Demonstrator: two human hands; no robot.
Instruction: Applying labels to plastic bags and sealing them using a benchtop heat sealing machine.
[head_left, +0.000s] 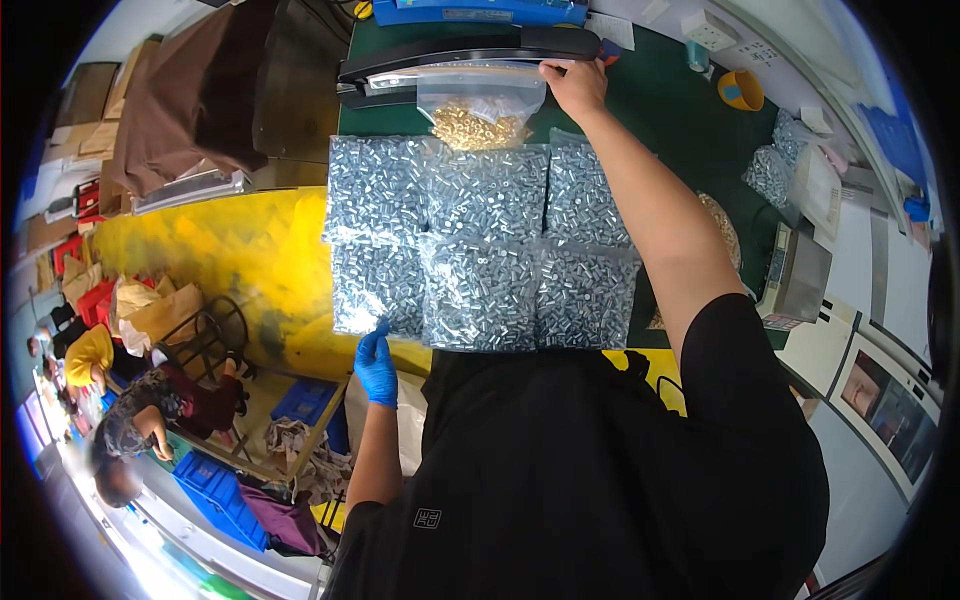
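Observation:
A black long-armed heat sealer [470, 55] lies across the far part of the green table. The top of a clear plastic bag of brass-coloured metal parts [478, 125] is at its jaw. My bare right hand [580, 88] is closed at the sealer arm's right end, thumb beside the bag's top right corner; the other fingertips are partly hidden. My left hand [375, 368], in a blue glove, has its fingers together on the near edge of a bag of silver metal parts [378, 285]. Several such bags [485, 190] lie in two rows in front of me.
To the right are a digital scale [795, 275], small bags of parts [770, 175] and a yellow cup [740, 90]. A blue machine [480, 12] stands at the far edge. On the left are a brown cover [200, 100], a trolley [265, 430], blue crates [220, 495] and a person [140, 420].

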